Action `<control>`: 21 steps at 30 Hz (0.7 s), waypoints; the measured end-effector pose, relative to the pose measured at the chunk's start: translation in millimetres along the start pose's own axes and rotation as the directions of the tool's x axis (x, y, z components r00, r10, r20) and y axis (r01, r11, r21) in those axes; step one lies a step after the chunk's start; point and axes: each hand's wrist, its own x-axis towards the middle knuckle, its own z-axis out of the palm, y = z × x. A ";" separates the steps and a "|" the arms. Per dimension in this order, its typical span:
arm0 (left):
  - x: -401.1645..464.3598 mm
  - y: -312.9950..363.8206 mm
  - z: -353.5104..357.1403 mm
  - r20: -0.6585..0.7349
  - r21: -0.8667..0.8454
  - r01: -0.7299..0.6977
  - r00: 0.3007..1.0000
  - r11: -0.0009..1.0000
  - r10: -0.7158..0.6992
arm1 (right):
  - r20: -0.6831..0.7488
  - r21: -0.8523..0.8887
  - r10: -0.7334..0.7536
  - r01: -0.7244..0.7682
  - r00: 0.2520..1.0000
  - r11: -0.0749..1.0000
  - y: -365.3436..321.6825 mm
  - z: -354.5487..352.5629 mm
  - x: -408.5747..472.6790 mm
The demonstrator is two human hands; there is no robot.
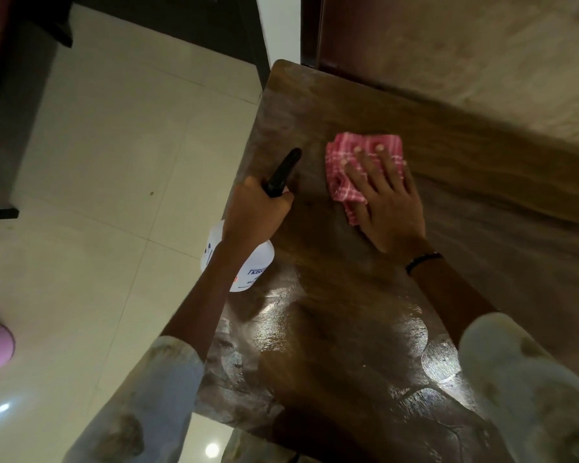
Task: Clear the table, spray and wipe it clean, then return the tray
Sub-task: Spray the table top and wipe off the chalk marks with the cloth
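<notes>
The right hand [386,198] lies flat, fingers spread, pressing the pink checked cloth [358,168] onto the desk [331,329], while beside it the left hand [258,208] grips the spray bottle [241,262], nozzle pointing ahead.

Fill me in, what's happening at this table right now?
A person is wiping a dark wooden table. The right hand presses flat on a red-and-white checked cloth lying on the tabletop. The left hand grips a white plastic spray bottle with a black trigger head, held at the table's left edge, nozzle pointing over the surface. The near part of the tabletop shines wet. No tray or dishes are in view.
</notes>
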 end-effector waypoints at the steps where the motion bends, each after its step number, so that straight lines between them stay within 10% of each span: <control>1: 1.6 0.7 -0.6 -0.001 0.003 -0.004 1.000 1.000 0.004 | 0.001 0.016 0.047 -0.047 0.999 0.999 1.8 -3.5 10.0; 7: 9.5 2.4 -5.1 -0.005 0.019 -0.031 1.000 0.999 0.031 | -0.010 0.130 0.200 -0.197 0.980 0.972 -38.3 -18.6 94.3; 16: 17.5 10.7 -5.1 0.021 0.035 -0.043 0.999 0.998 0.042 | -0.036 0.023 -0.152 0.153 0.988 0.988 -34.9 -0.4 32.7; 21: 27.0 26.3 9.8 0.048 0.034 -0.079 0.996 0.996 0.078 | -0.069 0.035 0.053 -0.051 0.996 0.998 34.9 -4.6 13.1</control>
